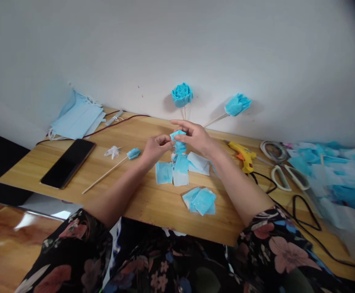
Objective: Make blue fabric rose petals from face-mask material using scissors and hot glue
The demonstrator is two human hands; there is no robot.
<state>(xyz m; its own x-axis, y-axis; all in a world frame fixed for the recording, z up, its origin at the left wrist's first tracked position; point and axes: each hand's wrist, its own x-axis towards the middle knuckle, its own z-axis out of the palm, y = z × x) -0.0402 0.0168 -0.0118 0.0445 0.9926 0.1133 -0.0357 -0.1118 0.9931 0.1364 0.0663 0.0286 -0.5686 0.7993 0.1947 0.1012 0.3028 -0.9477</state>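
Between my hands, over the middle of the table, is a small blue fabric piece (178, 134). My right hand (194, 135) pinches it between thumb and fingers. My left hand (157, 149) is closed at its left edge, fingertips pressed together, though what lies between them is too small to make out. Just below lie several cut blue and white fabric squares (164, 173), some crumpled. Nearer me is a small overlapping pile of blue squares (200, 201). Left of my left hand rests a wooden stick with a small blue bud (134, 153) at its tip.
Two blue fabric flowers on sticks, a round one (182, 95) and a pointed one (237, 105), lean by the wall. A yellow glue gun (241, 156), scissors (281, 178) and blue scraps (333, 171) lie right. Left are a phone (68, 163) and face masks (77, 116).
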